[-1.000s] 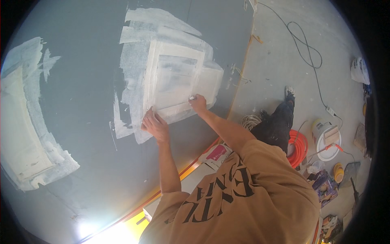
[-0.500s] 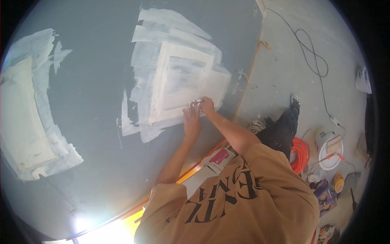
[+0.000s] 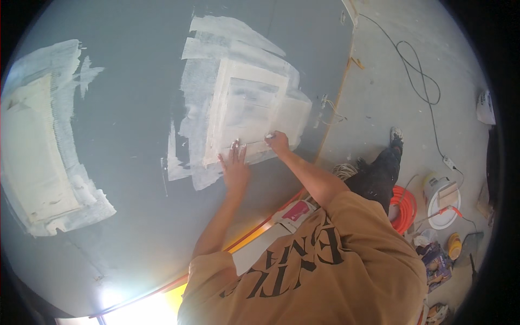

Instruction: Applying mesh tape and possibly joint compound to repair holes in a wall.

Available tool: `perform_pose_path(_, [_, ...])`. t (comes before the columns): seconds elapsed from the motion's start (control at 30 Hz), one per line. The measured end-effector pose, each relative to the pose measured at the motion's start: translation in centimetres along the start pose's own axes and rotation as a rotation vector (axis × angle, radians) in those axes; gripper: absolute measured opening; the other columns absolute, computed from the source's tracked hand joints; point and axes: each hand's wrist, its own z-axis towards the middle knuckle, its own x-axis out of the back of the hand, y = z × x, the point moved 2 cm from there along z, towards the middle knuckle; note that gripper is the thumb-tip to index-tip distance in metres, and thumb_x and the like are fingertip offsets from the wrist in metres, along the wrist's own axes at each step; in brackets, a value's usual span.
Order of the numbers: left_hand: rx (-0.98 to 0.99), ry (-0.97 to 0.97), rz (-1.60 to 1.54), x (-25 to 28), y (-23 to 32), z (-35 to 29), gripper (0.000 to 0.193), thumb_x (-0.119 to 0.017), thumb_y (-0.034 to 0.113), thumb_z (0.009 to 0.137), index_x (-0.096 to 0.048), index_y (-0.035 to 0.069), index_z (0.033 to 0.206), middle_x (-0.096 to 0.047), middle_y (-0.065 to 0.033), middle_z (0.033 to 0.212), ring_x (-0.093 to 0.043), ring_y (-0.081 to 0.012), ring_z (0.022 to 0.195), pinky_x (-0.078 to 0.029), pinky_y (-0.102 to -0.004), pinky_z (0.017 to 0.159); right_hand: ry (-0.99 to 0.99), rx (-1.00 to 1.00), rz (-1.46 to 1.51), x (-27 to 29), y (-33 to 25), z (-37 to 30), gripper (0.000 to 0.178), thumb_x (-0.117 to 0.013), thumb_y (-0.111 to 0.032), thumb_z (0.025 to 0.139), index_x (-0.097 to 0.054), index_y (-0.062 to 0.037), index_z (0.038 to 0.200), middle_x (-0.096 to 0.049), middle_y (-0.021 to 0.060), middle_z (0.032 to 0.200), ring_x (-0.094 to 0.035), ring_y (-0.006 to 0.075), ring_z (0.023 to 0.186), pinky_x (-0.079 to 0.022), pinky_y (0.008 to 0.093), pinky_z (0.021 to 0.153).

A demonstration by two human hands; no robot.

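Note:
On the grey wall is a white plastered patch with a pale rectangular frame of strips in it. My left hand lies against the lower strip with its fingers spread, white smears on the fingertips. To its right, my right hand is closed at the patch's lower right part, fingers bent inward. A small whitish bit shows at its fingertips, too small to name. Both forearms reach up from the brown shirt.
Another plastered patch is at the far left. Thin wires stick out of the wall on the right. On the floor lie a dark cable, a coiled orange hose, a white bucket and a yellow container.
My left hand has moved left along the lower strip, away from my right hand, and its fingers have spread. My right hand stays at nearly the same spot.

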Motion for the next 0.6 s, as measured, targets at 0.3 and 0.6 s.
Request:
perform_pose_path(0.3, [0.081, 0.047, 0.070, 3.6, -3.3, -1.6, 0.070, -0.061, 0.043, 0.100, -0.038, 0.020, 0.163, -0.023, 0.0030, 0.175, -0.017, -0.0146, 0.161, -0.011, -0.0660, 0.127, -0.072, -0.039, 0.172, 0.0, 0.3, -0.3, 0.027, -0.082, -0.012, 0.079, -0.072, 0.0042, 0.098, -0.075, 0.0183, 0.080, -0.074, 0.0278, 0.067, -0.059, 0.0394, 0.064])
perform_pose_path(0.6, [-0.074, 0.077, -0.030, 1.6, -4.3, -1.5, 0.076, -0.062, 0.025, 0.099, -0.028, 0.011, 0.165, -0.023, 0.0019, 0.174, -0.017, -0.0168, 0.162, -0.007, -0.0696, 0.126, 0.011, 0.543, -0.233, 1.1, -6.4, -10.8, 0.065, -0.068, 0.000, 0.087, -0.044, 0.0045, 0.147, -0.046, 0.0277, 0.152, -0.044, 0.0389, 0.143, -0.035, 0.0498, 0.119])
